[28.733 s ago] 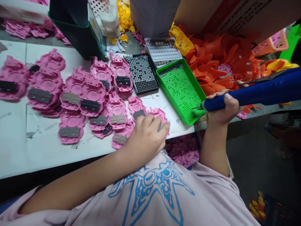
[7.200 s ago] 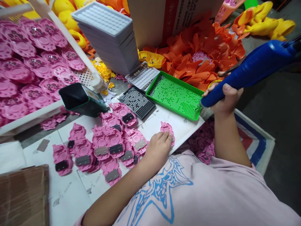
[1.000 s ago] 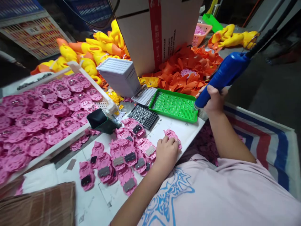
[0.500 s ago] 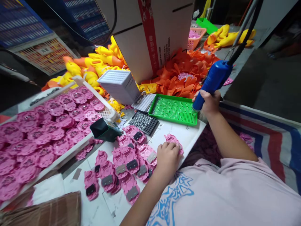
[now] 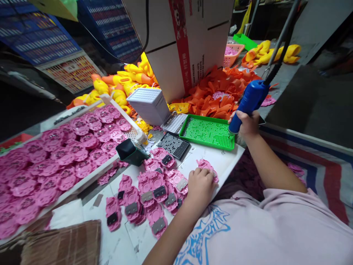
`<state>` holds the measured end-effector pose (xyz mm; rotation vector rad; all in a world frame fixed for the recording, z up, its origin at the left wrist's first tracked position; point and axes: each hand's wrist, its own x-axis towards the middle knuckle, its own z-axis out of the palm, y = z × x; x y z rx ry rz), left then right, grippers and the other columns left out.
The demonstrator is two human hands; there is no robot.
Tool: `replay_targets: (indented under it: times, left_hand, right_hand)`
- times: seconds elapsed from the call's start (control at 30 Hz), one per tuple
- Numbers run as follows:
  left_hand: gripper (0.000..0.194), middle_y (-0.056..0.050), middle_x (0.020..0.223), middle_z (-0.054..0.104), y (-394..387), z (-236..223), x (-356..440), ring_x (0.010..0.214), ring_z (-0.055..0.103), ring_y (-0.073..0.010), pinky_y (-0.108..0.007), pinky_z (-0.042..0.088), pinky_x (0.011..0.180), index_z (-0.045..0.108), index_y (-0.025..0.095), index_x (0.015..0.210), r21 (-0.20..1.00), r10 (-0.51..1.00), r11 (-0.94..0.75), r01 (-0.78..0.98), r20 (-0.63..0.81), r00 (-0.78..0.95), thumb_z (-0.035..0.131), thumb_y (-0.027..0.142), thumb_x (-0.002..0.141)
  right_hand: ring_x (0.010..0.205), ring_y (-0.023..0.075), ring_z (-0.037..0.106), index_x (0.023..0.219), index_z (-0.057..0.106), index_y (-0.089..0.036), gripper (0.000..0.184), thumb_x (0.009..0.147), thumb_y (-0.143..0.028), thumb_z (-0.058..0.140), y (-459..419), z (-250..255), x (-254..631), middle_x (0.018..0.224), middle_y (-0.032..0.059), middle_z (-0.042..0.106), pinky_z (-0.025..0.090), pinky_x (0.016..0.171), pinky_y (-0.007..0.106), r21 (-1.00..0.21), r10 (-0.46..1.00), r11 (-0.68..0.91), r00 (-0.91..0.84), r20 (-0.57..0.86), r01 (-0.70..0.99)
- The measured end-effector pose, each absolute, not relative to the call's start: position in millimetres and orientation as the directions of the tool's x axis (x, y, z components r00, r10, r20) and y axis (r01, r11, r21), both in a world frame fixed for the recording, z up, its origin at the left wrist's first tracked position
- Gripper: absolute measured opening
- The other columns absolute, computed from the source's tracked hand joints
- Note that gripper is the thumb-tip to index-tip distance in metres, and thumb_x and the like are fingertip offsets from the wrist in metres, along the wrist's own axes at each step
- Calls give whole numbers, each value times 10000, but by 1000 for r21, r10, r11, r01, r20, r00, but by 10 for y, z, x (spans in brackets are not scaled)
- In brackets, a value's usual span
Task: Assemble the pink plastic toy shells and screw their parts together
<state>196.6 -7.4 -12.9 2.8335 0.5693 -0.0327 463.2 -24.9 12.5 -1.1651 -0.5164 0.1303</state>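
In my right hand (image 5: 249,123) is a blue electric screwdriver (image 5: 249,101), hung from a cable. It tilts down and left, its tip over the right end of a green perforated tray (image 5: 208,132) that holds many small screws. My left hand (image 5: 200,186) rests at the front of the white board, its bent fingers on a pink plastic part (image 5: 207,166) and covering some of it. Left of this hand lie several pink parts with black or grey covers (image 5: 158,224), some overlapping. A black perforated tray (image 5: 173,145) lies beside the green one.
A white crate (image 5: 131,123) full of pink parts stands at the left, with a dark green scoop-like container (image 5: 131,151) by its corner. Behind are a stack of white trays (image 5: 149,105), orange pieces (image 5: 215,92), yellow pieces (image 5: 135,75) and a big carton (image 5: 162,55).
The whole view has shifted, so things appear a little further right and lower. Both hands keep nearly the same places: screwdriver tip at the green tray, left hand on the pink part.
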Motion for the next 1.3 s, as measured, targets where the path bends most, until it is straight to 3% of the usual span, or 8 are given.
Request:
replay_targets:
  times: [0.27, 0.5, 0.67, 0.87, 1.3]
  left_hand:
    - [197, -27, 999, 665, -71, -141, 1968, 967, 556, -233, -366, 423, 773, 652, 239, 932, 233, 376, -894, 383, -74, 924, 671, 366, 783]
    - [228, -33, 1021, 660, -83, -114, 1965, 982, 549, -238, -366, 425, 779, 636, 231, 981, 242, 357, -898, 368, -88, 930, 659, 364, 797]
    - [235, -38, 1029, 660, -91, -113, 1966, 971, 552, -241, -368, 429, 762, 633, 230, 1002, 243, 358, -895, 374, -108, 927, 638, 374, 816]
    - [241, -70, 1043, 664, -87, -99, 1977, 990, 552, -256, -378, 430, 768, 637, 202, 1019, 245, 351, -896, 371, -123, 928, 576, 373, 860]
    - [270, -87, 1093, 650, -95, -89, 1987, 1013, 546, -264, -393, 440, 777, 638, 187, 1036, 234, 352, -895, 379, -150, 924, 536, 384, 883]
  right_hand:
    - [418, 128, 556, 615, 536, -231, 217, 623, -409, 661, -278, 307, 4605, 518, -40, 573, 494, 439, 300, -872, 328, 456, 877, 351, 178]
    - [536, 166, 621, 714, 534, -224, 341, 642, -552, 591, -289, 482, 4030, 572, -17, 565, 512, 476, 309, -840, 552, 541, 773, 314, -44]
    - [515, 151, 608, 810, 565, -209, 370, 621, -516, 652, -178, 370, 3623, 567, -30, 584, 504, 479, 289, -829, 715, 504, 655, 243, -242]
    - [496, 156, 611, 823, 584, -197, 341, 612, -445, 686, -88, 248, 3472, 616, -14, 632, 504, 484, 302, -824, 778, 460, 598, 194, -331]
    - [496, 149, 604, 834, 589, -200, 322, 618, -418, 685, -48, 173, 3424, 612, -20, 623, 505, 496, 298, -837, 784, 441, 593, 183, -324]
